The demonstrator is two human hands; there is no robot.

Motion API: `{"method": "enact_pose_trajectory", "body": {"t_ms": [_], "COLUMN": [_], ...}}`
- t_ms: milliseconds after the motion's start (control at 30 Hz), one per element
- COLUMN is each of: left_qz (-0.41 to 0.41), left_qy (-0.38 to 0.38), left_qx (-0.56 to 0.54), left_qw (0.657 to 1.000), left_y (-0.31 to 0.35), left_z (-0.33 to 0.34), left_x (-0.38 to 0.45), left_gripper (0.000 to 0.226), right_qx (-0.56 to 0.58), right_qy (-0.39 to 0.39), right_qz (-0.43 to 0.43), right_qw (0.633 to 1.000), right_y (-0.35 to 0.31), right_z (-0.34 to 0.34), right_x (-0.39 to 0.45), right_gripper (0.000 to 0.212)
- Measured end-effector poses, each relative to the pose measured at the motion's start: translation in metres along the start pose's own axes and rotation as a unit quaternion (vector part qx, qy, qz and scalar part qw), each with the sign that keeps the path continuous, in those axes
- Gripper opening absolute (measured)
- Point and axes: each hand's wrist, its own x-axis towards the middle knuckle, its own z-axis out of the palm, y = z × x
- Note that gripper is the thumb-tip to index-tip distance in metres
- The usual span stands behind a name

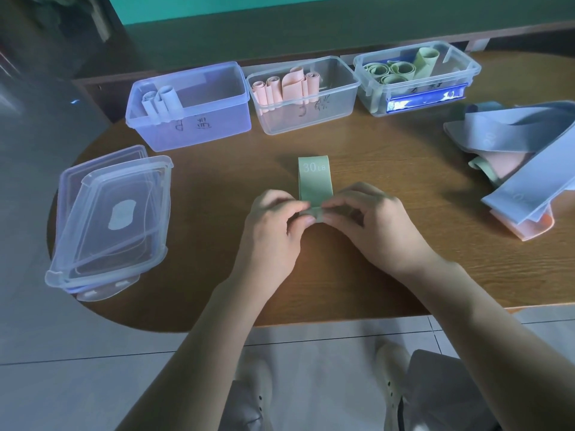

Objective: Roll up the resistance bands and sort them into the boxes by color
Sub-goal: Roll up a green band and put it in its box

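Toward the table's (357,284) near edge, the left hand (273,225) and right hand (367,222) pinch the near end of a green band (315,181) lying flat mid-table, starting its roll. Next, I judge, they must roll it tight away from the person, then carry it to the green box (417,77) at the far right edge.

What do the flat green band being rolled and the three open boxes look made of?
Flat green band: matte, rubbery-looking sheet, probably latex or similar; it curls softly under both hands. Three open boxes: clear, glossy hard plastic; contents show through the walls.
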Motion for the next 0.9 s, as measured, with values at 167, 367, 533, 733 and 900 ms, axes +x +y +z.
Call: {"method": "enact_pose_trajectory", "body": {"t_ms": [167,367,533,733,900], "left_qz": [-0.01,-0.007,-0.015,-0.032,-0.041], "left_qy": [0.022,-0.011,-0.034,-0.042,-0.026], "left_qx": [-0.034,-0.03,-0.023,-0.015,-0.002], "left_qw": [0.999,0.999,0.999,0.998,0.999], "left_y": [0.004,0.002,0.001,-0.003,-0.004], "left_z": [0.002,-0.005,-0.005,0.003,0.01], "left_x": [0.004,0.009,0.011,0.015,0.023], "left_gripper": [0.012,0.015,0.031,0.037,0.031], "right_qx": [0.006,-0.015,-0.004,-0.003,-0.015], "right_qy": [-0.015,0.017,0.064,0.015,-0.006], "right_qz": [0.021,0.016,-0.001,0.01,0.031], "right_qw": [1.0,1.0,0.998,1.0,0.999], "right_y": [0.002,0.007,0.006,0.01,0.01], "right_z": [0.001,0.005,0.008,0.005,0.005], "right_x": [0.003,0.008,0.008,0.015,0.021], "right_gripper": [0.022,0.022,0.011,0.024,0.031]}}
